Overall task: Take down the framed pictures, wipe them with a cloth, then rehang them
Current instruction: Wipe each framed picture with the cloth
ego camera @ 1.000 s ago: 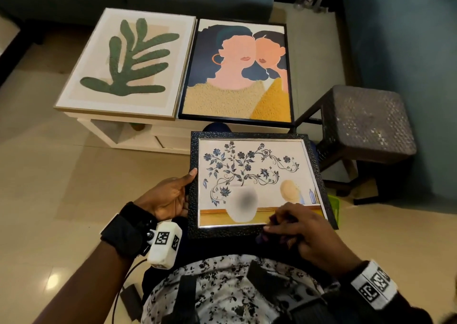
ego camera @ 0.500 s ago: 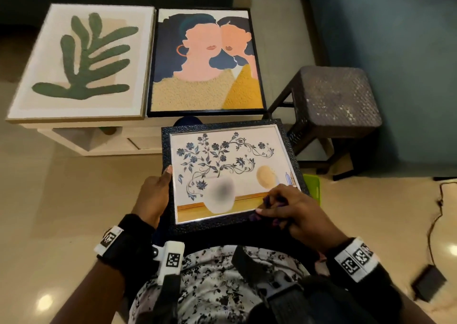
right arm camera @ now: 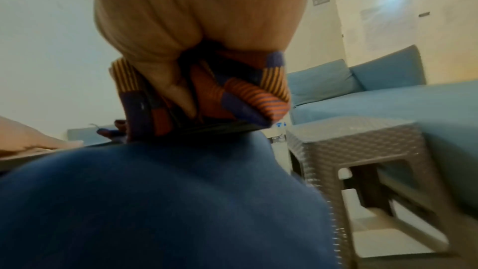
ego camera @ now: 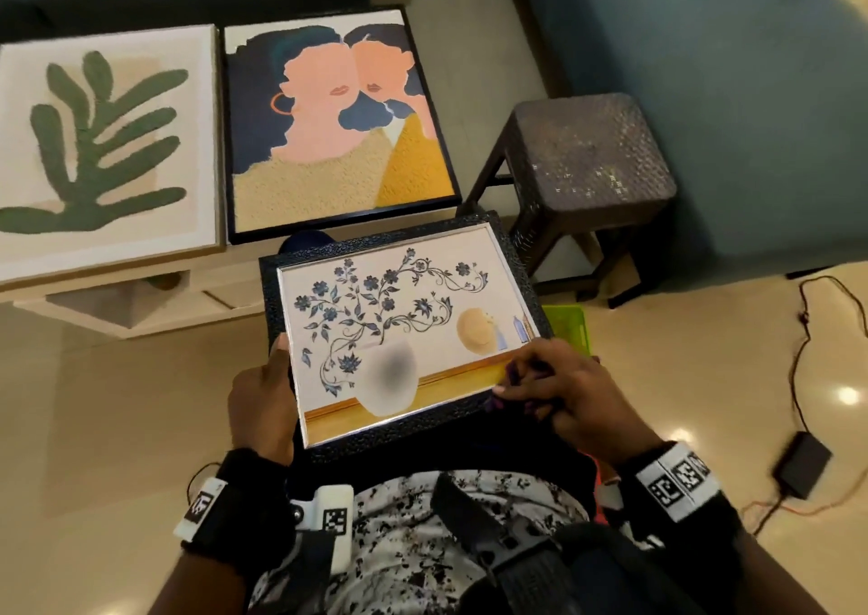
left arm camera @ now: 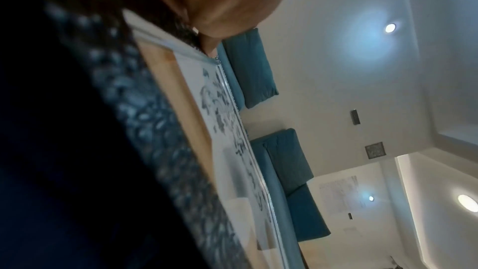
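Note:
A small picture of blue flowers in a white vase, in a dark textured frame (ego camera: 404,328), lies tilted on my lap. My left hand (ego camera: 263,398) grips its left edge, thumb on the frame's front. My right hand (ego camera: 554,389) rests on the lower right corner, fingers curled round a bunched striped orange and purple cloth (right arm camera: 232,93) pressed against the frame. In the left wrist view the floral frame (left arm camera: 196,150) runs edge-on below my thumb (left arm camera: 207,13). Two larger pictures lie flat on the low table: a green leaf print (ego camera: 103,144) and a portrait of two faces (ego camera: 338,126).
A low white table (ego camera: 141,304) carries the two large pictures. A dark woven stool (ego camera: 592,149) stands to the right, with a green object (ego camera: 568,328) on the floor behind the frame. Cables and a black adapter (ego camera: 803,464) lie on the tiled floor at right. A teal sofa (right arm camera: 388,97) is behind.
The view has swung right and the frame has tilted counter-clockwise. My left hand has slid down the frame's left edge. My right hand with the cloth stays at the lower right corner.

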